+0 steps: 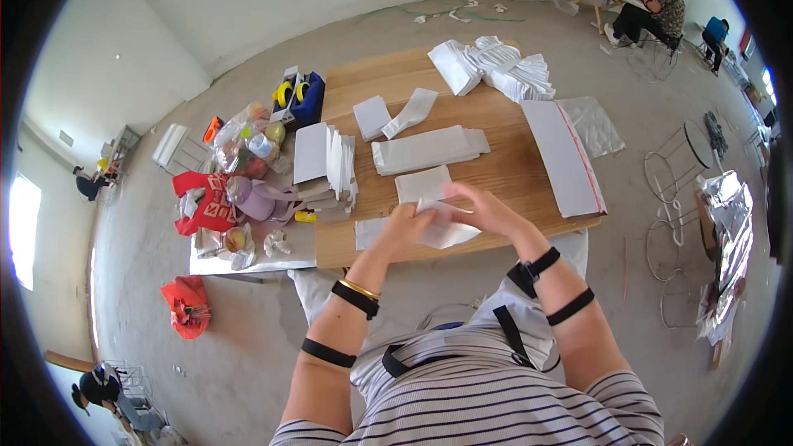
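Note:
Both my hands are over the front edge of the wooden table [504, 144]. My left hand [401, 230] has its fingers closed on the left edge of a folded white paper [453, 234]. My right hand [489, 213] curves over the same paper from the right, its thumb and fingers against the upper part. The fold details are blurred. Beneath and left of my left hand lies a flat white paper strip [368, 234]. Just beyond my hands rests a small white paper sheet [423, 183], and behind it a long stack of white folded papers [429, 150].
Stacked white cards [312, 153] stand on the left, near a lilac bag [263, 201] and a red bag [202, 202]. A blue box [310, 99] with yellow tape rolls sits behind. Paper piles [496, 66] lie far back; a white board [562, 157] is right. Other people sit farther off.

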Action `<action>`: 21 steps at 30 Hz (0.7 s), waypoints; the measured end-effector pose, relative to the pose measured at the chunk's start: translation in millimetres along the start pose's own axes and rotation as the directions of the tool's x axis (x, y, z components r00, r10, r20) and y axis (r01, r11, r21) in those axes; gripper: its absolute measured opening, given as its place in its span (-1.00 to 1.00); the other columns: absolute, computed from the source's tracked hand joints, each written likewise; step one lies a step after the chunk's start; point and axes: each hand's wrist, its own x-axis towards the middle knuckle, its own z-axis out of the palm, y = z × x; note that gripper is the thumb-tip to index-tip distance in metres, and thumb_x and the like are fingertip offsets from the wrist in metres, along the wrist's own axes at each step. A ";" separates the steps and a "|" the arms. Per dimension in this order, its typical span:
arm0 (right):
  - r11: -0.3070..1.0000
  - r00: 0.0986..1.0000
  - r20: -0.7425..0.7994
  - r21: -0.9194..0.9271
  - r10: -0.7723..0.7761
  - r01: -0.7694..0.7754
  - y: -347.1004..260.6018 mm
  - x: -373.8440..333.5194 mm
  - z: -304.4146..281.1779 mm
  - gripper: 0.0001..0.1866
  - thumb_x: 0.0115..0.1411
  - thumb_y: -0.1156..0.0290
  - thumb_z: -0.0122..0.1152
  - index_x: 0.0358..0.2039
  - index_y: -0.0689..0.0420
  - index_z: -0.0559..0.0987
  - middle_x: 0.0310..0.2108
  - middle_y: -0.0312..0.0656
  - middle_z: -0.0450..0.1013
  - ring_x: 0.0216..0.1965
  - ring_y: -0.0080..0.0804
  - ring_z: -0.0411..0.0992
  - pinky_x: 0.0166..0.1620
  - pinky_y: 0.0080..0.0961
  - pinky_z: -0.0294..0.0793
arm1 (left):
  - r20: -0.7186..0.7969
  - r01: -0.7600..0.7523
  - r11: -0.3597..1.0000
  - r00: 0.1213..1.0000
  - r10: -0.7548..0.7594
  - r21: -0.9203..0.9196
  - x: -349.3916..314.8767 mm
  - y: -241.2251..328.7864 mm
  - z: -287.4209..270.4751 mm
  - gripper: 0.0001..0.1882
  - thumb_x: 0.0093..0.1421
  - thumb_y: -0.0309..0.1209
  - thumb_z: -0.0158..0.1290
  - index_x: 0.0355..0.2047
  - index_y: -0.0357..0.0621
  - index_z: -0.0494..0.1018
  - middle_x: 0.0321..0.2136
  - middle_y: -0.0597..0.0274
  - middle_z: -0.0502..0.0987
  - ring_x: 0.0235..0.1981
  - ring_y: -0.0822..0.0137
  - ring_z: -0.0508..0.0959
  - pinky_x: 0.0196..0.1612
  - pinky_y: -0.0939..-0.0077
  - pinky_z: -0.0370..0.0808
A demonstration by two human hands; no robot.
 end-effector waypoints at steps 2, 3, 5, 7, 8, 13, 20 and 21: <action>0.997 0.984 0.161 -0.031 0.073 -0.069 7.5 1.4 -1.8 -0.71 0.11 0.32 0.30 -0.19 0.17 0.57 -0.23 -0.17 0.53 -0.25 -0.41 0.47 -0.11 -0.44 0.44 | -0.071 -0.069 0.965 0.993 0.089 0.251 -18.2 17.6 -22.5 -0.70 0.17 -0.24 0.14 -0.32 -0.27 0.58 -0.50 0.34 0.55 -0.51 0.53 0.46 -0.41 0.53 0.41; 0.969 0.906 0.347 -0.130 0.244 -0.211 13.9 6.1 -5.8 -0.70 0.09 0.26 0.31 -0.23 0.17 0.57 -0.29 -0.18 0.54 -0.29 -0.41 0.45 -0.16 -0.45 0.41 | -0.077 -0.068 0.967 0.993 0.089 0.247 -21.0 17.0 -35.6 -0.70 0.17 -0.24 0.14 -0.32 -0.27 0.58 -0.50 0.34 0.55 -0.51 0.53 0.46 -0.41 0.53 0.41; 0.926 0.796 0.473 -0.208 0.377 -0.315 38.7 0.0 -10.7 -0.71 0.06 0.20 0.32 -0.31 0.15 0.59 -0.45 -0.25 0.52 -0.37 -0.50 0.40 -0.26 -0.50 0.35 | -0.133 -0.118 0.939 0.977 0.168 0.323 -24.4 11.2 -55.1 -0.64 0.17 -0.18 0.11 -0.33 -0.31 0.56 -0.60 0.27 0.51 -0.58 0.45 0.40 -0.48 0.42 0.38; 0.916 0.796 0.457 -0.144 0.398 -0.375 35.2 -5.3 -19.1 -0.72 0.07 0.22 0.32 -0.35 0.17 0.58 -0.45 -0.27 0.52 -0.37 -0.52 0.40 -0.25 -0.51 0.35 | -0.143 -0.069 0.957 0.983 0.113 0.282 -29.5 -7.2 -65.4 -0.64 0.18 -0.17 0.12 -0.33 -0.30 0.57 -0.59 0.32 0.50 -0.56 0.49 0.40 -0.48 0.47 0.36; 0.900 0.803 0.423 -0.077 0.420 -0.430 33.5 -7.6 -24.0 -0.73 0.07 0.23 0.32 -0.38 0.18 0.57 -0.46 -0.29 0.51 -0.37 -0.54 0.40 -0.25 -0.52 0.36 | -0.140 -0.037 0.967 0.987 0.074 0.251 -30.2 -15.8 -68.0 -0.64 0.18 -0.17 0.14 -0.33 -0.29 0.58 -0.58 0.37 0.49 -0.54 0.53 0.39 -0.48 0.52 0.34; 0.866 0.849 0.262 0.078 0.460 -0.493 64.4 -13.7 -40.1 -0.75 0.05 0.32 0.34 -0.37 0.24 0.57 -0.43 -0.24 0.51 -0.35 -0.55 0.41 -0.22 -0.54 0.37 | -0.171 0.084 0.973 0.984 -0.047 0.215 -9.9 -52.5 -44.4 -0.64 0.17 -0.14 0.15 -0.36 -0.27 0.57 -0.54 0.39 0.48 -0.52 0.52 0.38 -0.46 0.53 0.32; 0.799 0.804 -0.012 0.127 0.594 -0.588 110.5 -22.2 -29.8 -0.78 0.03 0.39 0.34 -0.39 0.27 0.55 -0.43 -0.19 0.52 -0.40 -0.51 0.43 -0.28 -0.52 0.41 | -0.221 0.124 0.878 0.975 -0.021 0.463 24.4 -98.9 -33.4 -0.63 0.09 -0.10 0.16 -0.38 -0.20 0.54 -0.54 0.17 0.54 -0.52 0.24 0.50 -0.38 0.32 0.41; 0.794 0.799 -0.017 0.127 0.601 -0.594 118.6 -24.5 -28.2 -0.78 0.03 0.39 0.34 -0.39 0.27 0.55 -0.43 -0.19 0.52 -0.40 -0.51 0.43 -0.28 -0.52 0.41 | -0.212 0.121 0.878 0.977 -0.023 0.463 27.0 -100.0 -29.4 -0.63 0.09 -0.10 0.16 -0.38 -0.20 0.54 -0.54 0.17 0.54 -0.52 0.24 0.50 -0.38 0.32 0.41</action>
